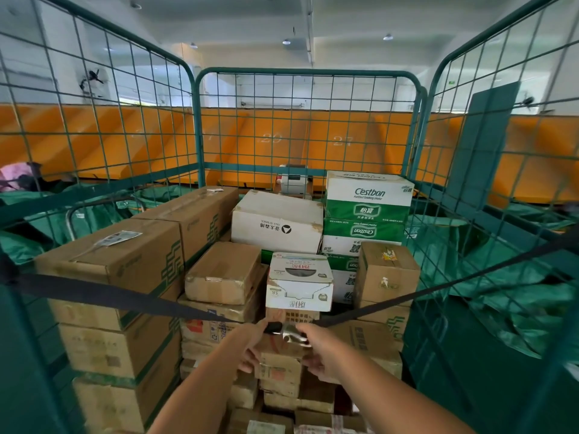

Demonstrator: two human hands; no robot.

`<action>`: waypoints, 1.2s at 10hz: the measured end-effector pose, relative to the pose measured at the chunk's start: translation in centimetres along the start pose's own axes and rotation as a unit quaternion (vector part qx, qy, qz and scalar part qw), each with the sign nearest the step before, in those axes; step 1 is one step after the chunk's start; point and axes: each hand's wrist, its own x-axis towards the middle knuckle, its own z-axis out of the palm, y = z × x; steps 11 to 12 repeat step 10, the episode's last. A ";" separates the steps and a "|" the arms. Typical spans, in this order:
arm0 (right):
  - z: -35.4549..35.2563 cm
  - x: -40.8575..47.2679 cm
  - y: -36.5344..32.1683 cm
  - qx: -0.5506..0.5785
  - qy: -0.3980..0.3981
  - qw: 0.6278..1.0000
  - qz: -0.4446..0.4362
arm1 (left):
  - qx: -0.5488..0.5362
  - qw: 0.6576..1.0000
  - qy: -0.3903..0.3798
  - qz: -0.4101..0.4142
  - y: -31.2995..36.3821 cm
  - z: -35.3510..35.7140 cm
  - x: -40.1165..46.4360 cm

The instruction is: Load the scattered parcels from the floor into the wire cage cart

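joining the 2 black strap [103, 294] halves, i am pinching the metal buckle [293, 335] with my right hand [322, 355] while my left hand [250, 349] is gripping its strap end. parcels [224, 272] are sitting stacked at 12 o'clock inside the wire cage cart [308, 72]; i am judging it best to pull evenly, keeping the webbing flat.

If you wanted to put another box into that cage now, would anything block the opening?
Yes. A black strap stretches across the green wire cage cart's open front, and both hands grip its metal buckle at the middle.
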 end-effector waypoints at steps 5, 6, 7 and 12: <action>-1.2 -3.5 -4.0 0.065 -0.139 0.988 0.027 | 0.387 0.862 0.316 0.090 1.7 -2.4 0.1; -0.9 -2.5 -5.9 0.097 -0.081 0.991 -0.044 | 0.460 0.813 0.338 0.113 2.6 -3.6 1.5; -1.4 -1.1 -7.5 0.084 -0.043 0.993 -0.075 | 0.438 0.811 0.352 0.163 3.8 -4.9 2.3; -5.4 4.1 -14.2 -0.182 0.090 0.946 -0.252 | 0.336 0.848 0.275 0.304 11.7 -9.3 4.0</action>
